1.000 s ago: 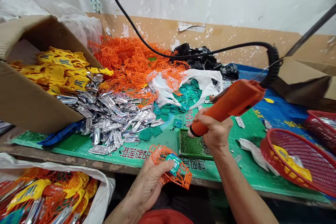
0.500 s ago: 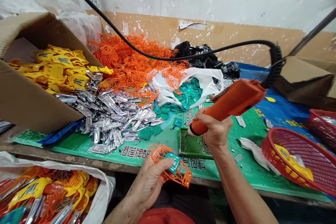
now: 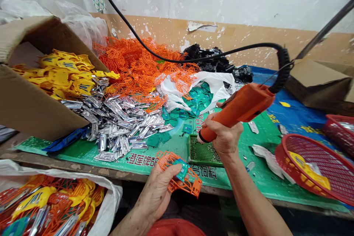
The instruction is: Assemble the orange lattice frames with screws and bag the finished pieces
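Observation:
My left hand point(image 3: 159, 188) grips an orange plastic lattice frame point(image 3: 195, 185) at the table's front edge. On that frame lies a small translucent teal plastic piece point(image 3: 181, 169), pressed down by my left thumb. My right hand point(image 3: 228, 134) is wrapped round an orange electric screwdriver point(image 3: 243, 107), tilted so that its tip points down and left. The tip is over the left end of a small green tray point(image 3: 203, 161) with a perforated grid and small dark screws; whether it touches them I cannot tell. A black cable point(image 3: 168, 59) runs from the tool's back end.
Silver metal pieces point(image 3: 121, 125), orange frames point(image 3: 132, 62), teal pieces point(image 3: 203, 96) and black parts point(image 3: 204, 57) lie in heaps. A cardboard box point(image 3: 33, 107) of yellow parts leans left. Mixed parts fill a white sack point(image 3: 113, 195). A red basket point(image 3: 287, 169) stands right.
Both hands keep their grips and stay almost in place. The screwdriver's back end and its cable have shifted slightly left.

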`<action>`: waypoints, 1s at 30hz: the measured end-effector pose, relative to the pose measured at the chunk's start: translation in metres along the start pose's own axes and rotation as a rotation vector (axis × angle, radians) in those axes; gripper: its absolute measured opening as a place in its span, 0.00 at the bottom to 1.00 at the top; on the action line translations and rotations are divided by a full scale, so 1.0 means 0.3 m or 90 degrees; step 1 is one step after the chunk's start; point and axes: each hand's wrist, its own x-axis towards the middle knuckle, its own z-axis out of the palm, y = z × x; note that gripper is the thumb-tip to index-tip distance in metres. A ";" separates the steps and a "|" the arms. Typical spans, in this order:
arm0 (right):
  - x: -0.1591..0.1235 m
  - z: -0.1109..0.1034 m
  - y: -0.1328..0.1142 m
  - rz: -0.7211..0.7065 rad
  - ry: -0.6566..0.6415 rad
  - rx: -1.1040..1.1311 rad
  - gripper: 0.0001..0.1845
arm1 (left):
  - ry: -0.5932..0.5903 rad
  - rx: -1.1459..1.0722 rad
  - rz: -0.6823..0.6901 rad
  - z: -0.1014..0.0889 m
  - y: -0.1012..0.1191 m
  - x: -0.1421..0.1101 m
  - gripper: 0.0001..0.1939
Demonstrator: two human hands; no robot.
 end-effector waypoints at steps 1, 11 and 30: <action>0.001 0.000 0.001 0.000 -0.002 0.004 0.06 | 0.001 -0.008 0.004 0.002 0.002 -0.001 0.19; -0.008 -0.010 -0.153 0.046 -0.012 0.160 0.06 | -0.028 -0.035 0.001 0.003 0.009 -0.007 0.19; -0.146 0.002 -0.264 0.082 -0.151 0.271 0.22 | -0.038 -0.044 -0.008 -0.001 0.007 0.002 0.16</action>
